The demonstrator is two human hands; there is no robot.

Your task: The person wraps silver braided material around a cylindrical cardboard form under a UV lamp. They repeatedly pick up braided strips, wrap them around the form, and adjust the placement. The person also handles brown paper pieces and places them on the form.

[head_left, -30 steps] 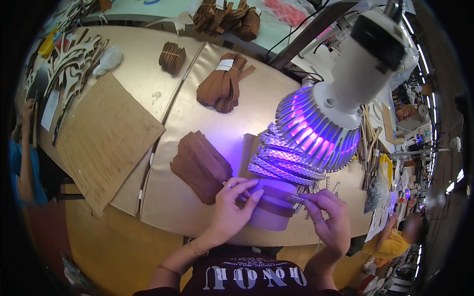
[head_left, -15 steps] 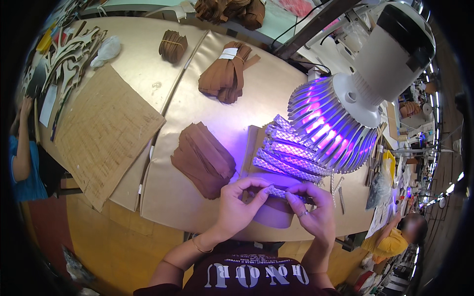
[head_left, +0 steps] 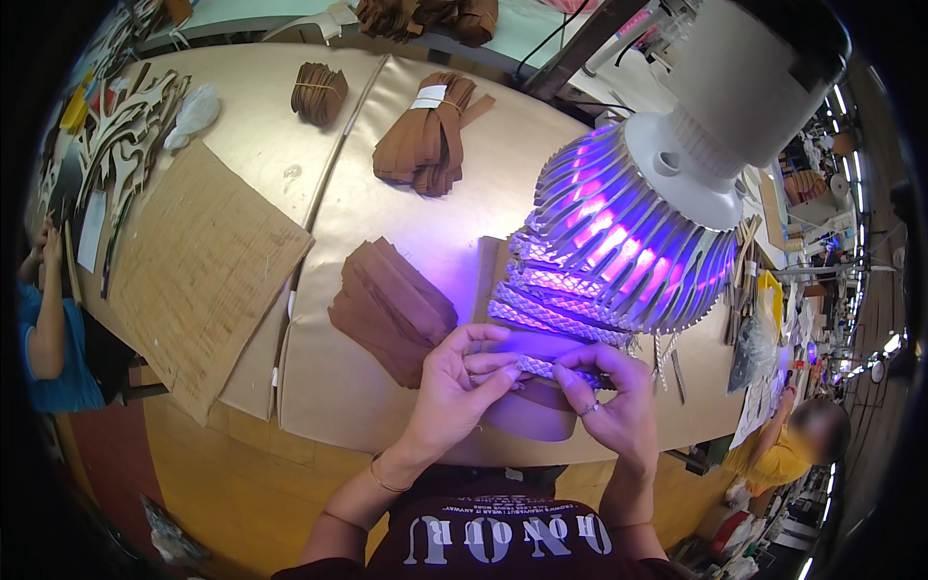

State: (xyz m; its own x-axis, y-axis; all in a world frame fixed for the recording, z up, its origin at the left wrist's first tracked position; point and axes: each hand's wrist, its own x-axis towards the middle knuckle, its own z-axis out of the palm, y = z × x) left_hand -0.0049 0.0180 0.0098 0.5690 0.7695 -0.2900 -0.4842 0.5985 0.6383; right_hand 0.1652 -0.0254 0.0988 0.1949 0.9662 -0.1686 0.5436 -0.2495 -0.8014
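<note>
A short braided strap [head_left: 536,365], tinted violet by the light, stretches between my two hands. My left hand [head_left: 454,391] pinches its left end between thumb and fingers. My right hand [head_left: 617,398], with a ring on one finger, grips the other end, and the fingers partly hide it. Just beyond lie several similar braided straps [head_left: 551,314] side by side, partly covered by the lamp. Beneath my hands is a curved brown sheet [head_left: 527,418]. Left of my left hand rests a fanned stack of brown strips [head_left: 391,309].
A big finned lamp [head_left: 633,227] glowing violet hangs close above the straps. Farther back lie a bundle of brown strips [head_left: 420,145] and a smaller banded bundle [head_left: 319,94]. A worn board [head_left: 208,280] covers the left. People work at both sides, one in yellow [head_left: 778,449].
The view has shifted slightly, so the lamp looks larger and farther left. Both hands still hold the braided strap; my left fingers have changed position slightly along its end.
</note>
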